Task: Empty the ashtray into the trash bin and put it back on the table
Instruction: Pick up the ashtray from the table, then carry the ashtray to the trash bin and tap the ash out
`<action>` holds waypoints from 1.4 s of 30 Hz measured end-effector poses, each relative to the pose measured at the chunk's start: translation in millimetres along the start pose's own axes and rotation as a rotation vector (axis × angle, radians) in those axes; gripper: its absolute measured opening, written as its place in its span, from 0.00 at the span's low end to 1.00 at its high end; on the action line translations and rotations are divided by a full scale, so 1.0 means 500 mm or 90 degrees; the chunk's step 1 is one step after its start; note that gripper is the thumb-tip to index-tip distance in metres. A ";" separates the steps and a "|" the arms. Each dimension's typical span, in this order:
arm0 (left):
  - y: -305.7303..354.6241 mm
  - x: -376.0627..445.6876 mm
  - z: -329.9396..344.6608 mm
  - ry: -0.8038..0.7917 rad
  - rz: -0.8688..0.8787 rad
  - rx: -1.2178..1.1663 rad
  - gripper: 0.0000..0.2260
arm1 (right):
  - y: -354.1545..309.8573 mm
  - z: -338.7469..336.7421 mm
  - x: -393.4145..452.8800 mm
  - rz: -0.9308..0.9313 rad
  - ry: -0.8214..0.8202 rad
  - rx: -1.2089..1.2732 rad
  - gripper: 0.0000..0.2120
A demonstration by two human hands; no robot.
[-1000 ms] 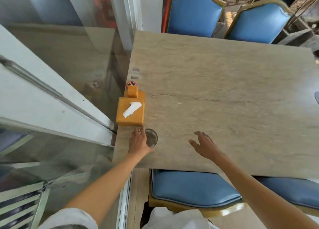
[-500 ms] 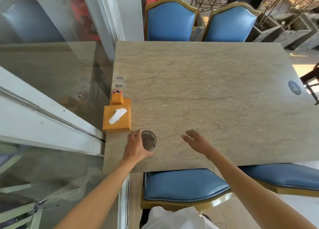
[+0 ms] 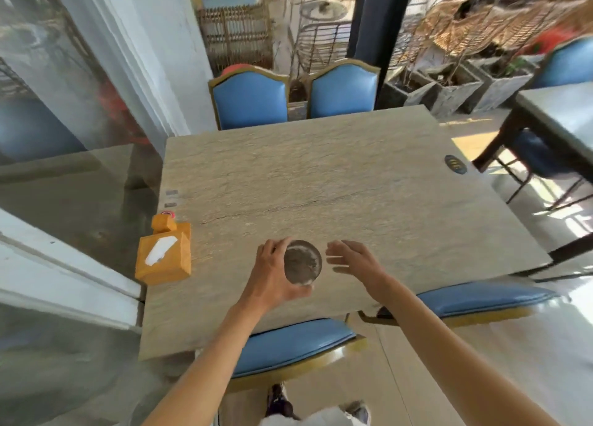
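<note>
A round glass ashtray with grey ash in it is held above the near part of the beige stone table. My left hand grips the ashtray from its left and under side. My right hand hovers just to the right of the ashtray, fingers spread, holding nothing. No trash bin is in view.
An orange wooden tissue box sits at the table's left edge by a glass wall. Blue padded chairs stand at the far side and near side. A second table is at the right.
My left hand has lifted the ashtray off the table beside the tissue box and carried it to the right. My right hand has come closer to it. The view has tilted up.
</note>
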State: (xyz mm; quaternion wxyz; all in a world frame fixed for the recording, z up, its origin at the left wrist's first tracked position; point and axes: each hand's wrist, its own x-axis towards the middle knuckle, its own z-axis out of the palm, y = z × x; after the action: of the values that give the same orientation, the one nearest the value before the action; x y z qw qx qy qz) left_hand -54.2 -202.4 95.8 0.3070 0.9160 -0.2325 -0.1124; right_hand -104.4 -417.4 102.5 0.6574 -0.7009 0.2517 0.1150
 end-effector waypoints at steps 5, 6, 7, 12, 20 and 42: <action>0.173 -0.014 0.079 0.029 0.089 -0.021 0.50 | 0.026 -0.135 -0.111 0.003 -0.018 0.112 0.22; 0.206 -0.017 0.097 0.028 0.103 -0.025 0.50 | 0.037 -0.160 -0.130 0.010 -0.006 0.130 0.23; 0.238 -0.022 0.114 0.025 0.115 -0.030 0.51 | 0.050 -0.184 -0.146 0.020 0.009 0.152 0.23; 0.375 -0.042 0.194 -0.006 0.162 -0.066 0.54 | 0.111 -0.293 -0.216 0.076 0.090 0.305 0.25; 0.563 -0.023 0.300 -0.090 0.233 -0.105 0.56 | 0.191 -0.467 -0.310 0.065 0.085 0.541 0.27; 0.995 0.366 0.740 -0.316 0.274 -0.139 0.31 | 0.321 -1.145 -0.283 -0.071 0.173 0.848 0.38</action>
State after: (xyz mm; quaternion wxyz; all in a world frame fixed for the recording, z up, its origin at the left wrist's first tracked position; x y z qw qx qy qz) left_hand -202.4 -831.6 99.4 0.3537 0.7526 -0.4746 -0.2887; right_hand -402.3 -951.2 96.3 0.9161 -0.1673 0.3124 -0.1874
